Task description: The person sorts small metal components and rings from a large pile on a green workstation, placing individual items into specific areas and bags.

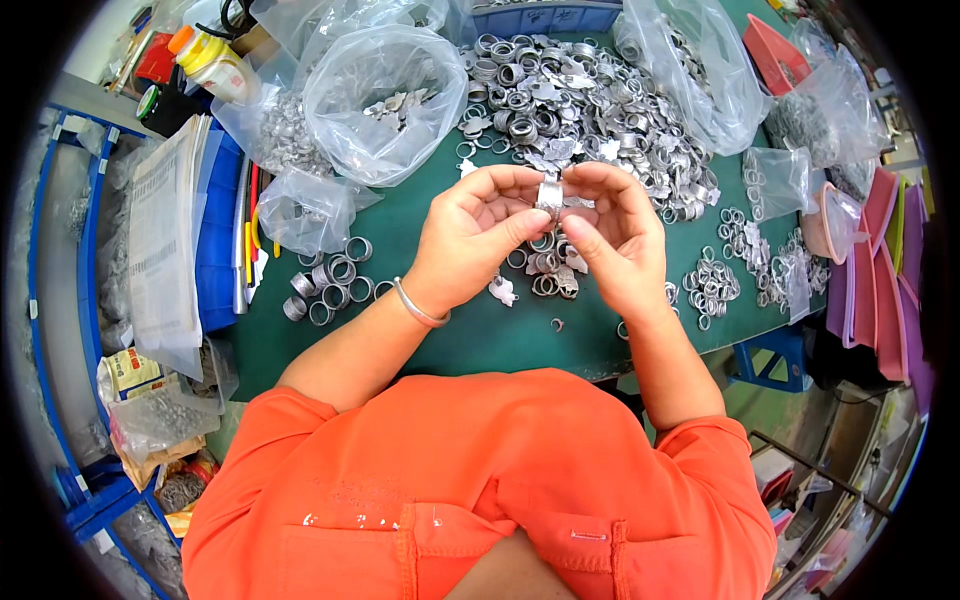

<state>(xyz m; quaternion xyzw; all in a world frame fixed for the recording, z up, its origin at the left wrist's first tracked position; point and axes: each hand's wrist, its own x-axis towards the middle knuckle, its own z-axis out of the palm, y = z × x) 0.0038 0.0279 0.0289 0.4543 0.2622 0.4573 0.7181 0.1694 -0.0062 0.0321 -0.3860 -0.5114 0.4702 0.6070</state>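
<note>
Head view, logged from my remote seat. The 1 metal band (549, 194) is up at the fingertips, between the 2 hands, above the near edge of the big heap of metal rings (560, 105) on the green table (450, 345). Grip: the left hand (472, 232) pinches the band between thumb and fingers from its left; the right hand (622, 235) pinches from the right, thumb close to the left thumb. How hard either presses, I cannot tell; fingers hide part of the band.

Below the hands lies a small pile of metal pieces (553, 268); a loose group of rings (330, 282) sits left of the left forearm.

Step in hand, my judgement: handling or checking 1 piece. I judge the next move calls for steady fingertips, turning the band without slipping, then a clear spot to release it.
</note>
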